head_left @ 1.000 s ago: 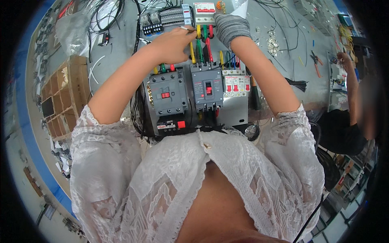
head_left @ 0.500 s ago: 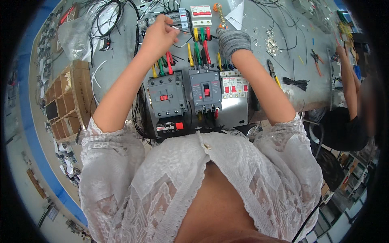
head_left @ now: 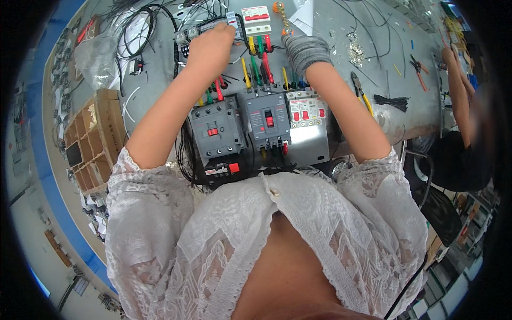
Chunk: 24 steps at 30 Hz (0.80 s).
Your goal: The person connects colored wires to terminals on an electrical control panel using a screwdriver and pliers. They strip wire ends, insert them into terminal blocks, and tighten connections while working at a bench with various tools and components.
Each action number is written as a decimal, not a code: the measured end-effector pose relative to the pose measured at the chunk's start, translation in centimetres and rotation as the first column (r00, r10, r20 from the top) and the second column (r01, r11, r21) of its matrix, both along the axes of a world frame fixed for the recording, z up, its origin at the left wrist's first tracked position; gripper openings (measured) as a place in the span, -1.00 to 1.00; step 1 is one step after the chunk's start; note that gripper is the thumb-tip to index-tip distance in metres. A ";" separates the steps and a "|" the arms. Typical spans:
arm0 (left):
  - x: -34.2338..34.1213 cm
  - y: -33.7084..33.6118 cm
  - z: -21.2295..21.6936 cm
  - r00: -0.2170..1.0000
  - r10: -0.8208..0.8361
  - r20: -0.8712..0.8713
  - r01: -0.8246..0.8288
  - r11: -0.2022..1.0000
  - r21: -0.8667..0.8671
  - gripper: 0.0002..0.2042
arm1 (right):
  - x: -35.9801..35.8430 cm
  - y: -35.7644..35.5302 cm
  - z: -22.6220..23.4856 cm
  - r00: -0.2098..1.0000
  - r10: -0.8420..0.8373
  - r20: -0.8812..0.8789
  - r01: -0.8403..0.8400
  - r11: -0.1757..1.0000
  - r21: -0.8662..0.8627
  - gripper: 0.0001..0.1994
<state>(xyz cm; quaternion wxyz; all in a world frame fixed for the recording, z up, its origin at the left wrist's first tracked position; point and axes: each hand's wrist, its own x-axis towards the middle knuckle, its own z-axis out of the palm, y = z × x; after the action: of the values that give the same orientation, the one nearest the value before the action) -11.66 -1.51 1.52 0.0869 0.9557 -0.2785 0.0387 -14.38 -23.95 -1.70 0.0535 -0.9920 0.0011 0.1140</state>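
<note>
"Resting well back from the tabletop's (head_left: 421,114) near edge, is the terminal row (head_left: 208,25) under the left hand (head_left: 213,47)?"

"Yes: fingers curled down over it, tips hidden, so I can't tell what they pinch; forearm (head_left: 168,114) angled inward."

"And the right hand (head_left: 308,52)?"

"Grey-gloved, palm down, fingertips just beside the orange-ended brass piece (head_left: 284,19); its grip I can't tell."

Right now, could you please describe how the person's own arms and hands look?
Loose, white, semi-sheer lace sleeves with scalloped edges leave both forearms bare. The left hand wears no visible glove; the right hand wears a grey, streaked, knitted-looking fabric glove.
</note>
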 end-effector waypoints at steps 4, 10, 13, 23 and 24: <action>0.6 0.8 0.8 0.943 -0.257 0.213 0.246 0.966 0.073 -0.94 | 0.3 -0.1 0.2 0.998 0.002 -0.055 -0.004 0.999 -0.033 -0.78; 0.7 -1.4 -0.2 0.876 -0.434 0.212 0.403 0.898 0.176 -0.90 | 0.7 0.2 1.6 0.987 0.158 -0.005 -0.156 0.968 -0.196 -0.67; 0.2 -0.9 0.2 0.966 -0.240 0.095 0.237 0.971 0.040 -0.93 | 0.4 -0.1 1.7 0.991 0.133 -0.025 -0.135 0.977 -0.164 -0.61; 0.5 1.5 -1.2 0.976 -0.037 -0.213 0.008 0.990 -0.137 -0.85 | 0.7 0.4 2.4 0.990 -0.105 -0.099 0.112 0.992 0.066 -0.53; 0.6 0.9 -1.1 0.981 -0.045 -0.186 0.026 0.994 -0.103 -0.85 | 1.0 0.5 2.2 0.954 -0.258 -0.151 0.284 0.940 0.188 -0.51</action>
<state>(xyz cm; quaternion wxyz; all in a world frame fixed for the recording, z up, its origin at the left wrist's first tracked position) -11.11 -0.65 0.43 0.1611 0.9444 -0.2838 -0.0396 -13.39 -23.40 0.48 0.1718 -0.9623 0.1293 0.1667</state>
